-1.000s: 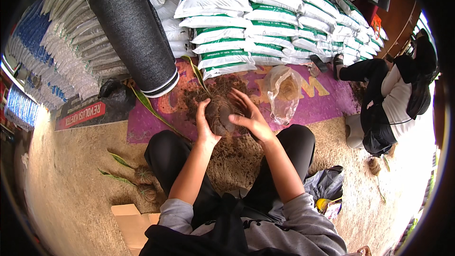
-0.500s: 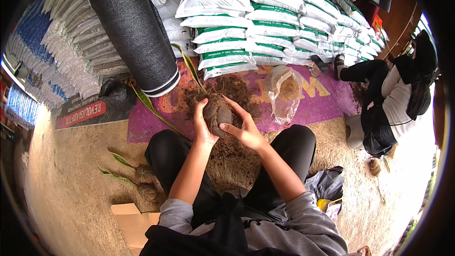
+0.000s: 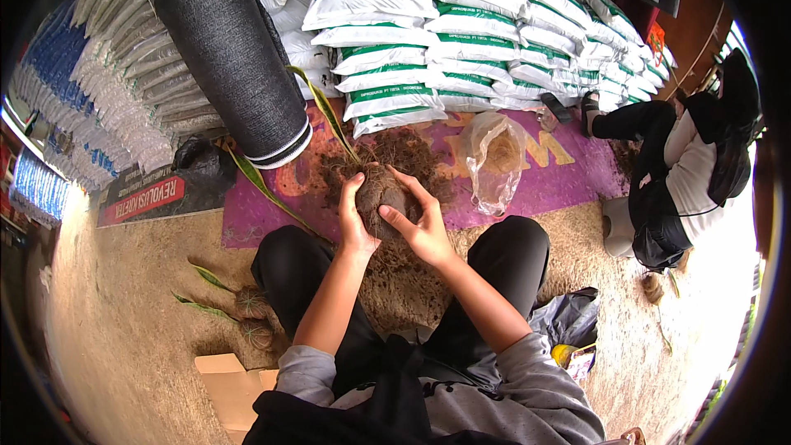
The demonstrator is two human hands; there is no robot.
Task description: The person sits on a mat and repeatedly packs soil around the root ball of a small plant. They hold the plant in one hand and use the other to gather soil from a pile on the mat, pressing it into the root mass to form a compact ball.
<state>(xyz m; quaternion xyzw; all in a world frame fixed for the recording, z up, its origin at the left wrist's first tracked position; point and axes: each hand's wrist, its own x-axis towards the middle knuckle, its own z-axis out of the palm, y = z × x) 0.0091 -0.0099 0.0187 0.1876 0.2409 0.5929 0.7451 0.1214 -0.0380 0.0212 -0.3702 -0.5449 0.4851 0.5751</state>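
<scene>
A brown fibrous ball (image 3: 382, 198) with a long green leaf (image 3: 325, 111) rising from its top sits between both my hands. My left hand (image 3: 354, 218) cups its left side, and my right hand (image 3: 422, 227) presses its right side with fingers spread over the front. Behind the ball lies a heap of loose brown fibre (image 3: 404, 156) on a purple mat (image 3: 568, 173). I sit cross-legged in black trousers on the sandy floor.
A clear plastic bag (image 3: 494, 161) of fibre stands right of the heap. White and green sacks (image 3: 445, 41) are stacked behind, beside a black mesh roll (image 3: 227, 49). Two finished fibre balls with leaves (image 3: 247, 317) lie at my left. Another person (image 3: 684, 165) sits at right.
My hands have closed in around the ball; the right hand moved from open above it to pressing its side, and the ball was drawn slightly toward me.
</scene>
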